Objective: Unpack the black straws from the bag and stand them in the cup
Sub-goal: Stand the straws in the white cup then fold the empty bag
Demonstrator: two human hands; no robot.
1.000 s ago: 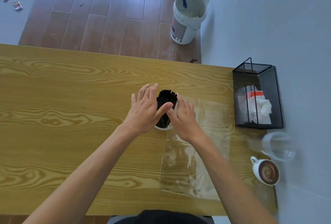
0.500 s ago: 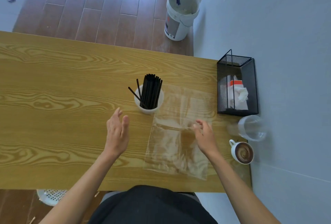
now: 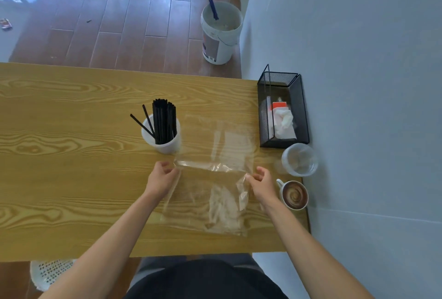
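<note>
A bundle of black straws [image 3: 163, 122] stands upright in a white cup [image 3: 167, 145] near the middle of the wooden table [image 3: 59, 179]; two straws lean out to the left. To the right of the cup lies the clear plastic bag [image 3: 215, 179], flat, with nothing inside. My left hand [image 3: 162, 179] pinches the bag's left edge just in front of the cup. My right hand [image 3: 262, 180] pinches its right edge. Between the hands the bag is lifted into a fold.
A black mesh basket [image 3: 302, 107] with tissues stands at the table's right edge by the wall. In front of it are a clear plastic cup [image 3: 300, 160] and a coffee cup [image 3: 294, 194]. A white bucket [image 3: 221, 35] stands on the floor beyond the table.
Both hands left the cup of straws and came back toward me. They now pinch the bag's two side edges and have lifted its middle off the table.
</note>
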